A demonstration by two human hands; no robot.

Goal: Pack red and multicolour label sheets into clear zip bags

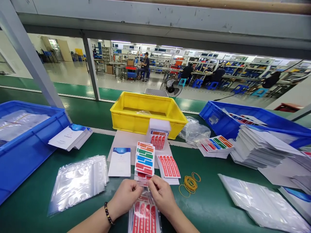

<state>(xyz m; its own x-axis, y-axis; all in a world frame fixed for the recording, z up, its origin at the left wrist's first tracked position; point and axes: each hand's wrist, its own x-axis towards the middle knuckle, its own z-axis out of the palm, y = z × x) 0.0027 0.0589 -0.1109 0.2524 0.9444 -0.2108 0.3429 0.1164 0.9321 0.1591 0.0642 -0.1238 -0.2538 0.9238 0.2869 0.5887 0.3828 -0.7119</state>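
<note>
A clear plastic bag (145, 215) with red and white label sheets inside lies at the front middle of the green bench. My left hand (128, 195) pinches the bag's top end from the left. From the right, my right hand (161, 194) grips the same end, its fingers closed close to the left ones. Just beyond my hands sit a stack of multicoloured label sheets (145, 158), a white booklet with a blue top (119, 163) and a pile of red label sheets (168, 166). Yellow rubber bands (190, 184) lie right of my right hand.
Flat clear bags (79, 181) are piled at left, with more bags (264, 204) at right. A yellow bin (148, 121) stands behind, between blue bins (36, 139) (245, 119). Stacked booklets (259, 149) rise at right. A metal post (91, 68) and overhead beam frame the bench.
</note>
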